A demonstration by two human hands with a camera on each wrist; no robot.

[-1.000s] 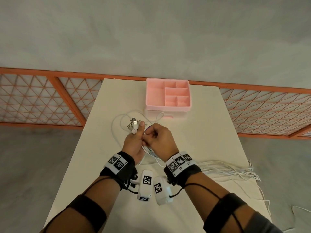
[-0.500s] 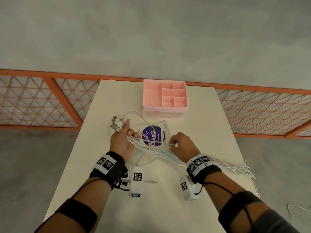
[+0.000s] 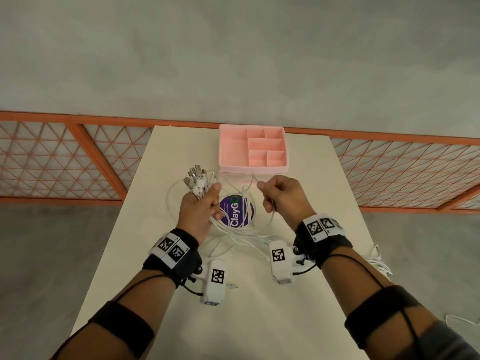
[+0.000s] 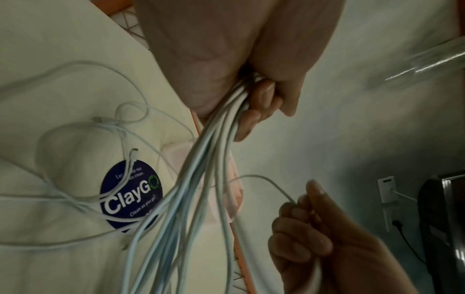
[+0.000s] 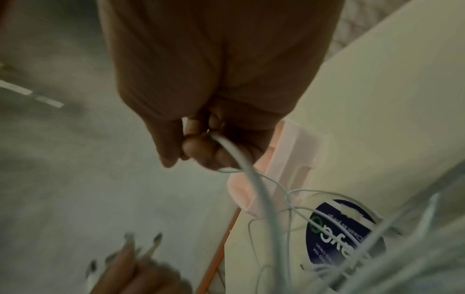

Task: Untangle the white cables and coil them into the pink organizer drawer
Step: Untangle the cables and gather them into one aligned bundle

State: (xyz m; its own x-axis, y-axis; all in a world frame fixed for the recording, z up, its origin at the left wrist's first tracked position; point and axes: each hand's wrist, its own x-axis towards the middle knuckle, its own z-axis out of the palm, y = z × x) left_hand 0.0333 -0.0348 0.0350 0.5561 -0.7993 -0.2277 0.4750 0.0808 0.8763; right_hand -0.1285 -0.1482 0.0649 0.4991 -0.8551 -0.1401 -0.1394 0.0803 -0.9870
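My left hand (image 3: pixel 201 203) grips a bundle of white cables (image 4: pixel 201 159), and their USB plugs (image 3: pixel 197 180) fan out above the fist. The strands hang down and trail over the table toward my right wrist. My right hand (image 3: pixel 279 196) is raised in front of the pink organizer drawer (image 3: pixel 253 152) and holds a single white cable (image 5: pixel 249 175) in its curled fingers. That cable loops back over the table. The drawer stands at the far end of the table, with several compartments holding nothing.
A round blue ClayGo sticker (image 3: pixel 236 211) lies on the cream table (image 3: pixel 298 320) between my hands, under loose cable loops. More white cable (image 3: pixel 376 263) hangs over the right table edge. An orange lattice railing (image 3: pixel 65 162) runs behind the table.
My hands have moved apart. The right hand swung out, then rose toward the drawer with one cable drawn from the bundle. The left hand lifted the plug ends higher.
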